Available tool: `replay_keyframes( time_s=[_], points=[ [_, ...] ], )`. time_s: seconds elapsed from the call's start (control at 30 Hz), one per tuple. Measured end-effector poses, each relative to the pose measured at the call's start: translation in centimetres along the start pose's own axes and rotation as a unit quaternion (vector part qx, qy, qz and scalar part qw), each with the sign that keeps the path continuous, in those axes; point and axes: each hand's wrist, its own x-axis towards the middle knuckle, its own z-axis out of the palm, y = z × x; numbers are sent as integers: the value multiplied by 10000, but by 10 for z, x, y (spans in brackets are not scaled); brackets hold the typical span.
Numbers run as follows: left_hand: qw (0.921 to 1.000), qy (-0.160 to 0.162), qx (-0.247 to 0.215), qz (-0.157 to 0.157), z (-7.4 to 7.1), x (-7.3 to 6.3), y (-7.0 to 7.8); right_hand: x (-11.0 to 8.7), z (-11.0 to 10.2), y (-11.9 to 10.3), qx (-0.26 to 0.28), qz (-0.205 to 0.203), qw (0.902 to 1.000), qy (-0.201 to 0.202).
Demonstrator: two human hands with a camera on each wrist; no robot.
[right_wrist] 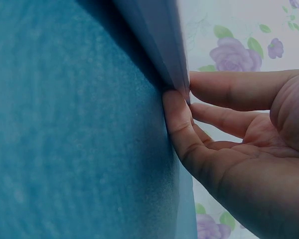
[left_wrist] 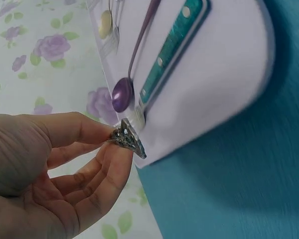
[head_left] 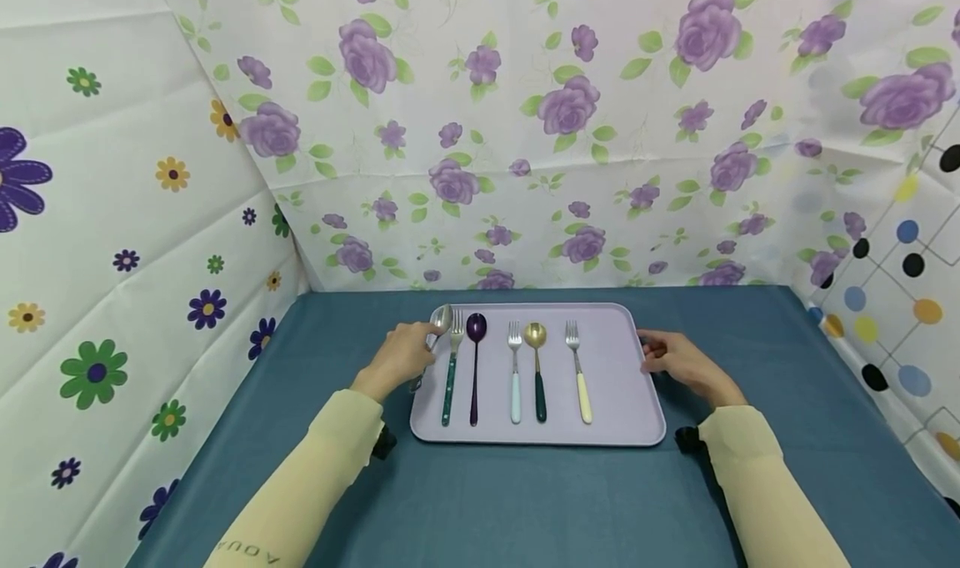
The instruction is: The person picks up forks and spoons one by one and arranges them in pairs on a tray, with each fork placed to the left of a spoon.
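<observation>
In the head view, my left hand (head_left: 401, 353) pinches a silver spoon (head_left: 445, 315) at the tray's left side. The spoon's ornate handle end (left_wrist: 127, 139) pokes out from between thumb and fingers in the left wrist view. Most of the handle is hidden by the hand. A lilac tray (head_left: 618, 393) lies lengthwise on the table, and my right hand (head_left: 678, 364) grips its right rim between thumb and fingers. Closest to the left hand on the tray are a fork with a teal handle (head_left: 449, 384) and a purple spoon (head_left: 476, 328).
Farther right on the tray lie a fork with a pale blue handle (head_left: 515, 397), a gold spoon with a dark green handle (head_left: 540, 397) and a fork with a yellow handle (head_left: 583, 397). Blue cloth (head_left: 525, 501) covers the table. Floral sheets (head_left: 510, 134) hang behind and at the sides.
</observation>
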Motion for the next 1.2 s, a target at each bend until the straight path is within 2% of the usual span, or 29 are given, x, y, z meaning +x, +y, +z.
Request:
replay_keyframes(
  time_s=[0.47,0.93,1.2],
  points=[
    [9996,-32,-259,119,2,7,24,0,-1,-3,-2,37,10000,0],
    [9975,30,-160,688,15,16,55,-3,0,-4,-25,-14,10000,0],
    [9979,-55,-191,613,19,13,65,-3,0,-4,-21,34,10000,0]
  ],
)
